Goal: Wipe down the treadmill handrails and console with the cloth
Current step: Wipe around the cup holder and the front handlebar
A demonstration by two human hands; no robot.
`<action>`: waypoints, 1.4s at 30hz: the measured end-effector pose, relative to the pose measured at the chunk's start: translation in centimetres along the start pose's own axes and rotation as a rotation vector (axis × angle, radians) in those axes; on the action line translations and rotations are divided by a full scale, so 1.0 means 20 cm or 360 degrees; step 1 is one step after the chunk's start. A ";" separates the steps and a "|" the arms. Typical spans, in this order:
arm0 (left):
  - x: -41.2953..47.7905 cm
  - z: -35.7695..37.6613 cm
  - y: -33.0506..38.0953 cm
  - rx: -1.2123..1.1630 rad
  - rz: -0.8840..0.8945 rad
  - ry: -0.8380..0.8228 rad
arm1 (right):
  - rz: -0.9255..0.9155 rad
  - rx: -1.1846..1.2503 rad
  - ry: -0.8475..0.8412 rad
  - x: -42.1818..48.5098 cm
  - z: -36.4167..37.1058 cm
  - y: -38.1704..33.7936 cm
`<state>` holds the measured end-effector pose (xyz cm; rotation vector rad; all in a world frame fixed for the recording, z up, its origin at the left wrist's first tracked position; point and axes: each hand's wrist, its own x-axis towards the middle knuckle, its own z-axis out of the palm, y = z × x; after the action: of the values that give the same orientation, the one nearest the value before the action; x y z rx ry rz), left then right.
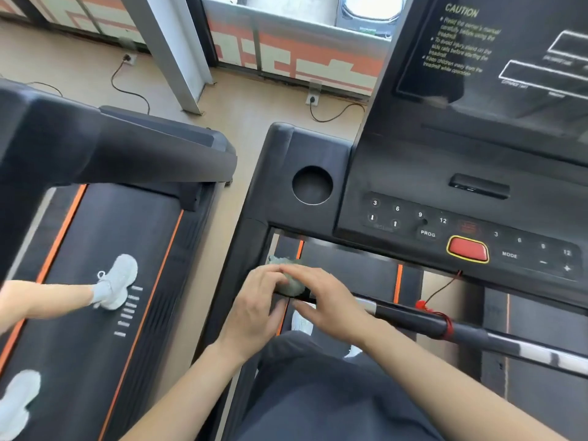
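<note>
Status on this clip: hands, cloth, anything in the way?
Left hand and right hand both grip the cloth, bunched on the handrail near its left end. Neither hand on the console. Red safety cord looped round the handrail further right.

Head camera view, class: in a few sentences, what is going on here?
A person stands at a treadmill, left hand and right hand both wrapped over a grey-green cloth, holding it against the left end of the front handrail. The console above has no hand on it. On the neighbouring treadmill, another person's white shoe is visible.
</note>
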<state>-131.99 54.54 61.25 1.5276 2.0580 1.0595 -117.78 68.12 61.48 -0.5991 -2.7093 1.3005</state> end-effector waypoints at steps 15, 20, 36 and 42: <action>0.02 0.16 0.02 0.0641 -0.0029 -0.0079 | 0.0105 -0.0617 0.0472 -0.30 -0.11 0.22; -0.01 0.19 0.00 0.0734 0.0013 -0.0061 | 0.0265 -0.0552 0.0666 -0.61 -0.24 0.35; -0.14 -0.12 -0.07 0.1216 -0.0149 -0.0229 | 0.1090 0.1210 0.1139 -0.62 0.14 0.01; -0.16 -0.11 -0.03 0.0995 -0.0379 -0.0160 | 0.1680 0.2425 0.1435 -0.62 0.20 0.01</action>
<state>-132.85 50.62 61.76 1.4907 2.5556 0.2456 -107.32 60.57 59.98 -1.6634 -0.2274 1.9265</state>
